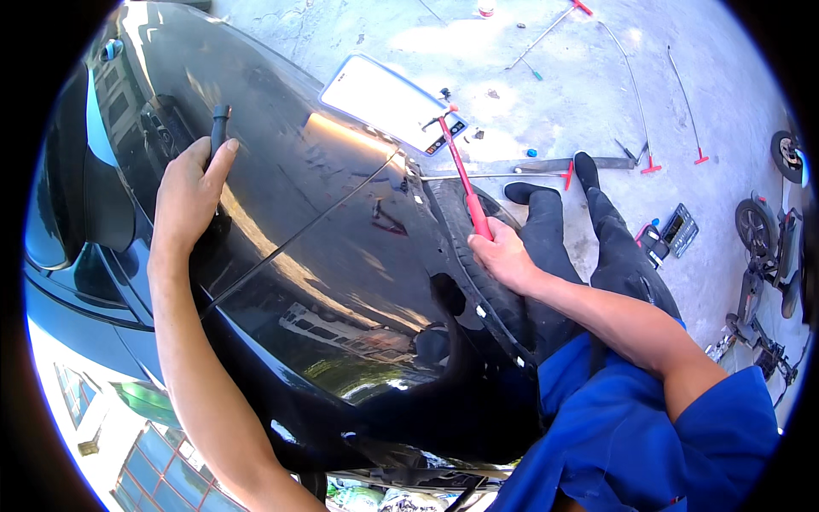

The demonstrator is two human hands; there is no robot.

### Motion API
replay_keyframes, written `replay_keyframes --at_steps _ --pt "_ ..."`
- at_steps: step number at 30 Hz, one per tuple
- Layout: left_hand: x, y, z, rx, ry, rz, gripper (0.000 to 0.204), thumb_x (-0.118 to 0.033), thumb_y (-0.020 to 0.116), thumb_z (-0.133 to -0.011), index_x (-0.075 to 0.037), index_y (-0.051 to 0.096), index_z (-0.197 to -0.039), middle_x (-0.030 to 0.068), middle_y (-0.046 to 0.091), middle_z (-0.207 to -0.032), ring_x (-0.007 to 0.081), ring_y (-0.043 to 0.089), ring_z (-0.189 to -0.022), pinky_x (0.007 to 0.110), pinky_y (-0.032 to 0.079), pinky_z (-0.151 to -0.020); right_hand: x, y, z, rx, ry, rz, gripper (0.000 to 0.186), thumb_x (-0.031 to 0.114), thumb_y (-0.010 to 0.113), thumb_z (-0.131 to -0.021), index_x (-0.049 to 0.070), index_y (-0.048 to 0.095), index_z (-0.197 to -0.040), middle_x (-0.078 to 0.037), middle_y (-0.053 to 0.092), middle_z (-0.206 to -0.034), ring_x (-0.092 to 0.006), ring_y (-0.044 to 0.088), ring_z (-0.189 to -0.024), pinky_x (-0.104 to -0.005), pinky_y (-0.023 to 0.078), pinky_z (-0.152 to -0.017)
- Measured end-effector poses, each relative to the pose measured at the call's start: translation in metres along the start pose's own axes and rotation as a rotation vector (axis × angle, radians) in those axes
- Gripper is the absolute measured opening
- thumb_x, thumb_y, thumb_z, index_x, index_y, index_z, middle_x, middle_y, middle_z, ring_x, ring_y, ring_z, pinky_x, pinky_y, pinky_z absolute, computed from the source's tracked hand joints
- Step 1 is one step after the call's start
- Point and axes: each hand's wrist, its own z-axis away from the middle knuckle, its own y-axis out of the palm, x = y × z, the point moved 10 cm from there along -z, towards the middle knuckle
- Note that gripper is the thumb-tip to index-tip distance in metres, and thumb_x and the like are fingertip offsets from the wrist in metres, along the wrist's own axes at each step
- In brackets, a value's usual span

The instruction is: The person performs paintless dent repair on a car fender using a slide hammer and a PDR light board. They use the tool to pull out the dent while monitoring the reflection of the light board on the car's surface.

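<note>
My left hand (183, 196) is closed around a dark, short rod-shaped tool with a wider head (220, 128), above the glossy black car panel (341, 264). Whether the tool's lower end touches the paint is hidden by the hand. My right hand (503, 256) grips the red handle of a slim hammer (458, 162); its small head is raised beyond the wheel arch (486, 299), in front of a bright light panel (375, 98). That panel stands by the car and casts a warm streak on the paint. A seam (294, 237) runs across the body between my hands.
Several long metal rods with red T-handles, one of them a rod (630, 77), lie on the concrete floor. Near my feet are a dark tube (589, 164) and a case of small parts (680, 230). A scooter (759, 256) stands at far right. The car's mirror (107, 205) juts out left.
</note>
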Motion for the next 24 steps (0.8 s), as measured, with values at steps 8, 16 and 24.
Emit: replay_keyframes --at_steps 8,16,24 --pt "-0.004 0.01 0.005 0.064 0.043 -0.045 0.05 -0.041 0.056 -0.101 0.004 0.05 -0.081 0.0207 0.046 -0.068 0.0333 0.046 -0.064 0.044 0.042 -0.066 -0.004 0.002 -0.007 -0.042 -0.001 -0.016 0.026 0.027 0.061 -0.092 0.001 0.058 -0.09 -0.004 0.059 -0.072 -0.0136 0.057 -0.064 -0.0356 0.046 -0.059" --pt "-0.026 -0.02 0.02 0.041 -0.037 -0.014 0.046 -0.041 0.057 -0.103 -0.002 0.053 -0.079 0.0039 0.04 -0.062 0.0122 0.038 -0.059 0.034 0.035 -0.057 0.004 0.0 -0.002 0.014 0.01 0.074 0.022 0.023 0.058 -0.093 0.002 0.053 -0.092 -0.004 0.054 -0.07 -0.0126 0.053 -0.062 -0.0344 0.045 -0.057" --pt "-0.008 -0.017 0.012 0.073 -0.017 -0.073 0.049 -0.043 0.057 -0.103 -0.003 0.048 -0.076 0.0043 0.037 -0.062 0.0129 0.037 -0.059 0.034 0.034 -0.056 -0.007 0.008 -0.008 0.064 0.013 0.037 0.021 0.024 0.06 -0.096 0.005 0.055 -0.093 0.001 0.054 -0.066 -0.0076 0.049 -0.054 -0.0285 0.039 -0.049"
